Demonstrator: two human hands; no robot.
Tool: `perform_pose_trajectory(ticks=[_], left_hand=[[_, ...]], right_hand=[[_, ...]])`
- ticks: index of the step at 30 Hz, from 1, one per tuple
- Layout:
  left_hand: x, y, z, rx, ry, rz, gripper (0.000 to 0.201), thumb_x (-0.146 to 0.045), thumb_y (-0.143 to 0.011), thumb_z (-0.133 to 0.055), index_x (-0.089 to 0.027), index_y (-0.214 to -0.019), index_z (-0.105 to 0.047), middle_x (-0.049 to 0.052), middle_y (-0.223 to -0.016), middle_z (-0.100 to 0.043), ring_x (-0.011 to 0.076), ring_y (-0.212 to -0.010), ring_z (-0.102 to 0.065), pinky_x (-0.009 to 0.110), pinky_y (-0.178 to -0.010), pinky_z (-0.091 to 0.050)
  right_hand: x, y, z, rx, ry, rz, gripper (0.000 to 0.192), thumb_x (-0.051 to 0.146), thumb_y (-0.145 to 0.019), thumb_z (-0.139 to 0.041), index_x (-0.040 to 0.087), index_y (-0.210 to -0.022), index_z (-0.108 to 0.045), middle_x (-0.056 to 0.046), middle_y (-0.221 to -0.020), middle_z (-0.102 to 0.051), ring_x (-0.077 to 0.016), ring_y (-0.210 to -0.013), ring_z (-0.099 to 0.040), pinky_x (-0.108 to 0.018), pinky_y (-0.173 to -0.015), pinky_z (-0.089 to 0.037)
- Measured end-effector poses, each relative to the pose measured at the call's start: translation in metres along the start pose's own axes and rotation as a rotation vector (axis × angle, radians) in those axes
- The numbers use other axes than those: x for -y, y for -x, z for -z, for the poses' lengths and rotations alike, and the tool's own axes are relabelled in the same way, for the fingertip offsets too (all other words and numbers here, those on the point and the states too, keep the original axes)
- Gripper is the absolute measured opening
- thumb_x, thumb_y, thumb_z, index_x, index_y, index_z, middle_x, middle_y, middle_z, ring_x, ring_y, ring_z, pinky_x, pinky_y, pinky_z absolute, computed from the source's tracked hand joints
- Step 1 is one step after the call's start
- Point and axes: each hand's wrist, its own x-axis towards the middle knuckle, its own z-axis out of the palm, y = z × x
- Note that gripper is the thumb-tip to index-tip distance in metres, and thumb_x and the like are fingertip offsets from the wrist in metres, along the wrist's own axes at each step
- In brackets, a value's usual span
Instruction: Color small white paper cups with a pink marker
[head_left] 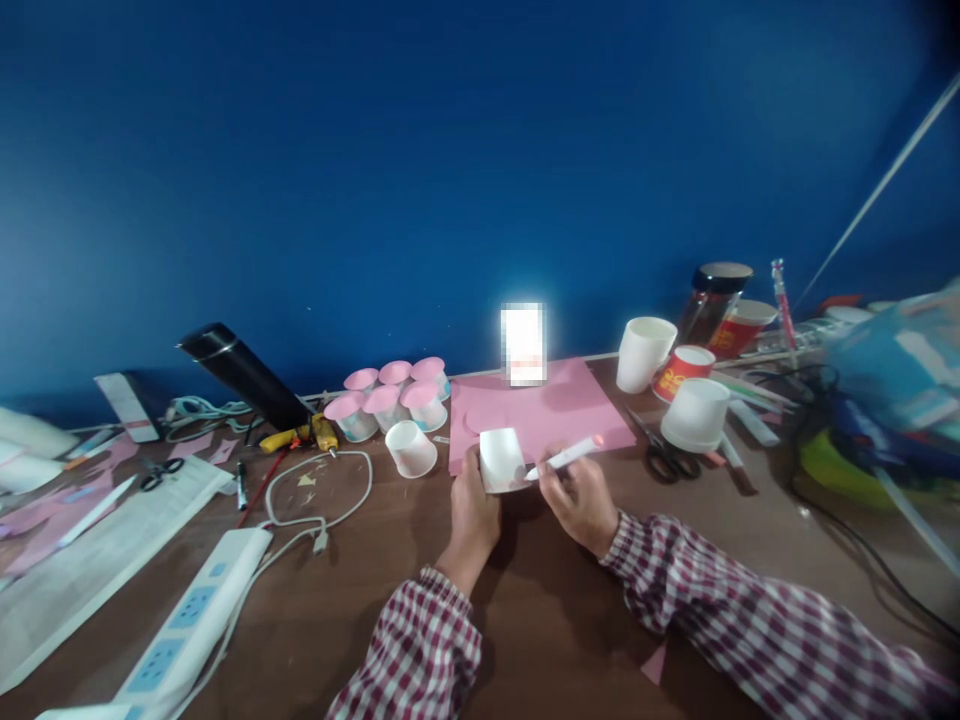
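Note:
My left hand [475,508] is closed around the left side of a white paper cup [502,460], held just over the table's middle. In my right hand [581,505] is a white marker [568,455] with an orange-pink end, gripped like a pen. Its tip points at the cup's right side; whether it touches I cannot tell. Behind both hands lies a sheet of pink paper [555,403]. Another white paper cup [411,449] stands to the left, beside several cups with pink tops [385,402].
On the right are white cups [695,414], a red cup [684,372], black scissors [670,460] and a dark-lidded jar [712,300]. A power strip [196,605], white cable [369,490], black bottle [244,377] and yellow glue gun [300,435] occupy the left. A bright screen [523,345] stands behind.

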Motion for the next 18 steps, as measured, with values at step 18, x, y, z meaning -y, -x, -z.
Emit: perform_pose_trajectory(ticks=[18], left_hand=[[0.0019, -0.0020, -0.0001, -0.020, 0.066, 0.027, 0.043, -0.031, -0.072, -0.062, -0.015, -0.110, -0.052, 0.010, -0.089, -0.068, 0.0246, -0.079, -0.064, 0.033, -0.067, -0.046]], right_hand=[[0.0015, -0.0037, 0.0005, 0.038, -0.017, -0.046, 0.018, 0.020, -0.086, -0.045, 0.018, -0.070, -0.049, 0.004, -0.054, -0.048, -0.0094, -0.047, -0.047, -0.020, -0.047, -0.036]])
